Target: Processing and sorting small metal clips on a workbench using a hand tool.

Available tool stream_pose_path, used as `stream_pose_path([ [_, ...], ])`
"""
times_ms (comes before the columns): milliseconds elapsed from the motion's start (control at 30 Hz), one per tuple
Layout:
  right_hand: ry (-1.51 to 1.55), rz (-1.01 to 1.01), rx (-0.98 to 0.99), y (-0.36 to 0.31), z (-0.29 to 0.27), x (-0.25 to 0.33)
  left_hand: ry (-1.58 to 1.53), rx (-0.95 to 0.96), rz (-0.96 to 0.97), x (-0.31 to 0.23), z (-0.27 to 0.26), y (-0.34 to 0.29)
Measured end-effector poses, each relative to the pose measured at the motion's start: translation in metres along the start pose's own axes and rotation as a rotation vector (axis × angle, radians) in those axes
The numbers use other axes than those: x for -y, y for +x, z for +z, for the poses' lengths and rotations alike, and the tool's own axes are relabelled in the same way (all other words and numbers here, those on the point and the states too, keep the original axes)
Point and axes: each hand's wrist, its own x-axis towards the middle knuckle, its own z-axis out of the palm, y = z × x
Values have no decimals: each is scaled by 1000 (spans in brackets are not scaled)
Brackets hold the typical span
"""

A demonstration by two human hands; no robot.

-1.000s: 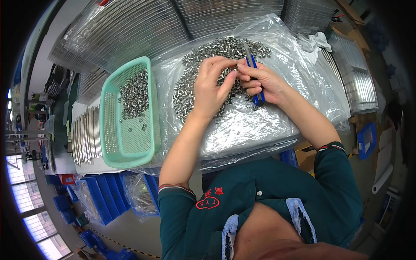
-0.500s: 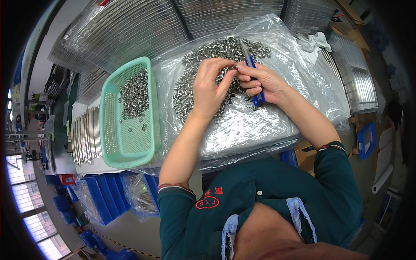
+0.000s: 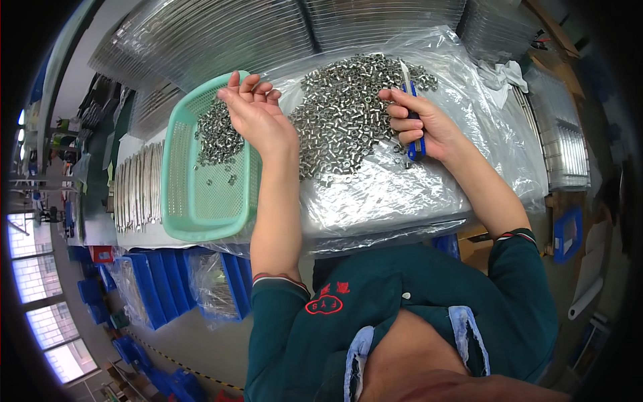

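Observation:
My left hand [image 3: 260, 119] is over the right rim of a mint-green plastic basket [image 3: 175, 194], palm turned up and fingers loosely curled apart, with nothing visible in it. Inside the basket, small shiny metal rings [image 3: 221, 139] are heaped toward the far end, and a few lie loose nearer. My right hand [image 3: 423, 122] grips a blue utility knife [image 3: 411, 117], its blade out and pointing away from me. Below and beside that hand spreads a large pile of similar short metal sleeves [image 3: 348, 110] on clear plastic sheeting.
Stacked clear plastic trays [image 3: 221, 33] line the back of the table. Metal rods [image 3: 139, 191] lie left of the basket. Plastic sheeting [image 3: 375, 208] covers the table's near part. A white cloth [image 3: 502, 77] is at the back right; blue bins [image 3: 161, 288] stand below the front edge.
My left hand has moved left from beside my right hand to the basket, and its fingers have opened. The right hand has shifted slightly right, still holding the knife.

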Motion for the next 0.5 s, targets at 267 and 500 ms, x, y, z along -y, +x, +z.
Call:
stream_pose_path([
  [267,8,0,45,3,-6,1,1351,720,372,15,-4,-10],
  [500,-156,-90,-122,2,0,-2,1615,878,330,15,-14,-9],
])
